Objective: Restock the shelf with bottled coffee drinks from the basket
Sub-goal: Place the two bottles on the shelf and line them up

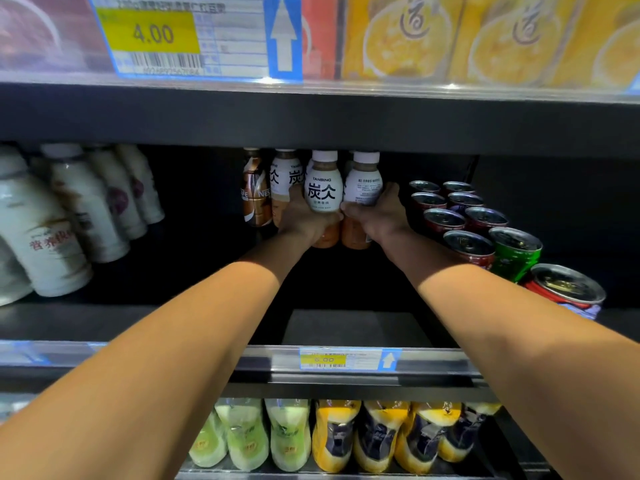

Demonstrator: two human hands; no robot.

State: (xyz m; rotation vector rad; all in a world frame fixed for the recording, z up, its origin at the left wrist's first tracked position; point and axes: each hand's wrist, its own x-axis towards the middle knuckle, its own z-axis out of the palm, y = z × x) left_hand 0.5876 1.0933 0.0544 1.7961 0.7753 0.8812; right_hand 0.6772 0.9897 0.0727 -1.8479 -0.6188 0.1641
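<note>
Bottled coffee drinks, two of them, upright and touching side by side deep inside the dark middle shelf (346,327): rounded clear plastic, white screw caps, white sleeve labels over tan liquid. Left coffee bottle (323,195): "TANBING" and bold black characters facing front. Right coffee bottle (363,183): fine-print side of the label facing front. Bases lost in shadow, contact with the shelf board unclear. Just behind and to the left, more bottles of the same kind (285,174), then a brown-and-white labelled coffee bottle (255,195).

Left hand (306,220) clasped low round the left coffee bottle, fingers curled about its far left side, bare forearm stretched straight in from bottom left. Right hand (377,216) wrapped round the right coffee bottle, thumb across the front below the label, fingers curled about the right flank. Both arms fully extended and converging, thumbs nearly meeting between the two bottles.

Right of the hands, rows of red-sided cans (446,220) and one green can (514,251). Far left, white milk-drink bottles (52,237). On the shelf's front rail, a yellow-and-white price tag (341,358).
</note>
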